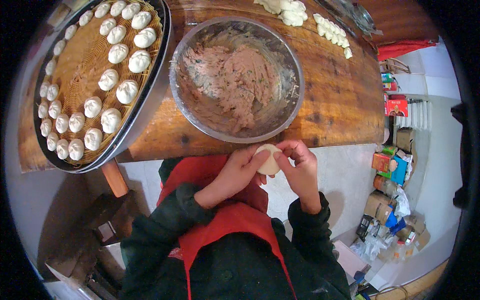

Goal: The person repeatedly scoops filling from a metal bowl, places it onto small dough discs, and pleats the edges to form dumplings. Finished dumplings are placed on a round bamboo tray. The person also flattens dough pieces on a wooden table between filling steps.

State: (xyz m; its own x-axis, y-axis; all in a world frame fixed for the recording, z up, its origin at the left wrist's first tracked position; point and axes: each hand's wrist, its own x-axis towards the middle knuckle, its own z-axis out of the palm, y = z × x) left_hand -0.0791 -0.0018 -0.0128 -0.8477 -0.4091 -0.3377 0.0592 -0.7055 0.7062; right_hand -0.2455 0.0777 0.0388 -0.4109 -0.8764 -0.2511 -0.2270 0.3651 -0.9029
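Between my two hands, just off the table's front edge, is a pale round piece of dough [268, 162]. My left hand [240, 170] grips its left side, the thumb lying on top. On the right side my right hand [299, 165] pinches the rim with thumb and fingers. Whether anything lies inside the dough cannot be seen. Straight beyond the hands stands a metal bowl [294, 112] of pinkish minced filling [243, 75] with green flecks. Pleated buns [127, 91] sit around a round woven tray [80, 78] at the left.
Small dough pieces [332, 30] form rows at the back right of the wooden table [337, 101], beside a larger dough lump [292, 13]. The woven tray rests in a dark-rimmed metal steamer [150, 101] overhanging the front edge. Boxes and bags [378, 206] line the floor at right.
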